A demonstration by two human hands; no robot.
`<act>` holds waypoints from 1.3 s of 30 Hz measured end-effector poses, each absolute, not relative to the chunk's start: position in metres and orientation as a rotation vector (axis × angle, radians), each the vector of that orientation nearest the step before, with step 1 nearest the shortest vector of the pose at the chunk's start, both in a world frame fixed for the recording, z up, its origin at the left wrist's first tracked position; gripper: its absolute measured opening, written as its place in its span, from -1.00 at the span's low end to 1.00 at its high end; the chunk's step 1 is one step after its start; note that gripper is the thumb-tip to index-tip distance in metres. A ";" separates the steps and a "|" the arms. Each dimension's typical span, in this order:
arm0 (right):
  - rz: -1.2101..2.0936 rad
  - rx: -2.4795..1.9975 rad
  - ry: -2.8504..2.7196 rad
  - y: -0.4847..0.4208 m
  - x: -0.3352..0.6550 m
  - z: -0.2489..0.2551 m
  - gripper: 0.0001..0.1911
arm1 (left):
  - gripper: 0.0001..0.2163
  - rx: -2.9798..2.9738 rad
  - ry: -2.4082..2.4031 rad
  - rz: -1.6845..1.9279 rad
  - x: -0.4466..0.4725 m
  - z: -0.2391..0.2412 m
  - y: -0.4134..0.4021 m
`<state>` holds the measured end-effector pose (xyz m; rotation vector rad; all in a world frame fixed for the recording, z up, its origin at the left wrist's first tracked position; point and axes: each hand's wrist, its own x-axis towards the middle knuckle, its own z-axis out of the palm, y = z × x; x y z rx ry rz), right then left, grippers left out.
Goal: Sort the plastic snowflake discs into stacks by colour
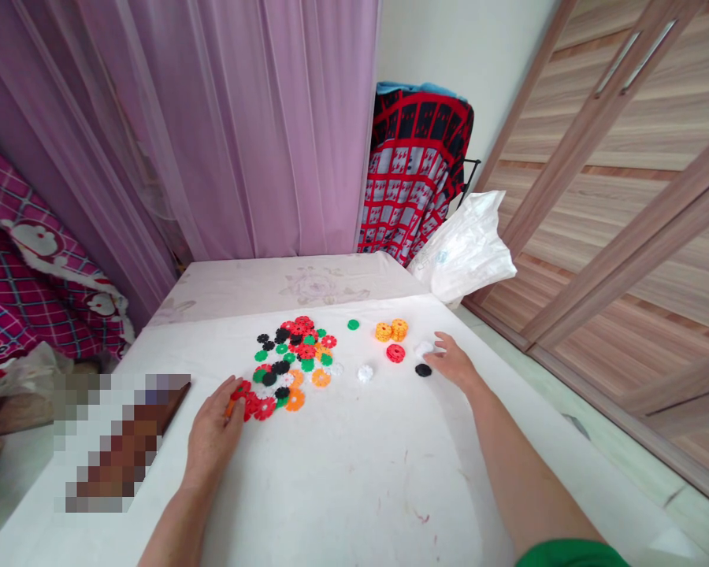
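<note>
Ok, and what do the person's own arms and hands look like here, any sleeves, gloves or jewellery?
Both hands are bare: no gloves, and no rings or watch that I can make out. The left hand and its forearm are uncovered right down to the frame edge. The right hand and forearm are also bare, with a green sleeve showing only at the bottom edge, so it looks like a short-sleeved top.

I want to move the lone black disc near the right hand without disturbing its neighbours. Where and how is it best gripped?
The black disc lies flat on the white table, so probably pinch its notched rim from above with thumb and forefinger across opposite edges. Come from the right hand side, which is closest; the red disc and a white piece sit just beyond it, so keep fingers on the near edge.
</note>
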<state>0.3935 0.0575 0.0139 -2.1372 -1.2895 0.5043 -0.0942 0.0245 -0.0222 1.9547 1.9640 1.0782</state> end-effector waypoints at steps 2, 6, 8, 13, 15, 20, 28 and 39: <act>0.546 -2.213 -1.400 0.063 0.393 0.022 -0.27 | -0.58 1.947 1.964 1.069 -0.094 -0.021 0.024; 0.380 -2.418 -1.671 0.068 0.382 0.041 -0.33 | -0.58 1.950 1.957 1.069 -0.095 -0.020 0.024; 0.287 -2.504 -1.794 0.070 0.375 0.049 -0.36 | -0.58 1.956 1.951 1.072 -0.095 -0.020 0.024; 0.218 -2.573 -2.008 0.077 0.365 0.057 -0.48 | -0.59 1.943 1.959 1.065 -0.094 -0.022 0.024; 0.218 -2.555 -2.063 0.080 0.364 0.057 -0.56 | -0.58 1.930 1.967 1.064 -0.094 -0.022 0.024; 0.230 -2.484 -2.177 0.084 0.365 0.056 -0.64 | -0.59 1.948 1.958 1.073 -0.093 -0.022 0.024; 0.255 -2.422 -2.260 0.087 0.363 0.056 -0.64 | -0.59 1.953 1.961 1.085 -0.095 -0.025 0.025; 0.268 -2.420 -2.271 0.085 0.358 0.061 -0.66 | -0.62 1.977 1.965 1.067 -0.095 -0.020 0.024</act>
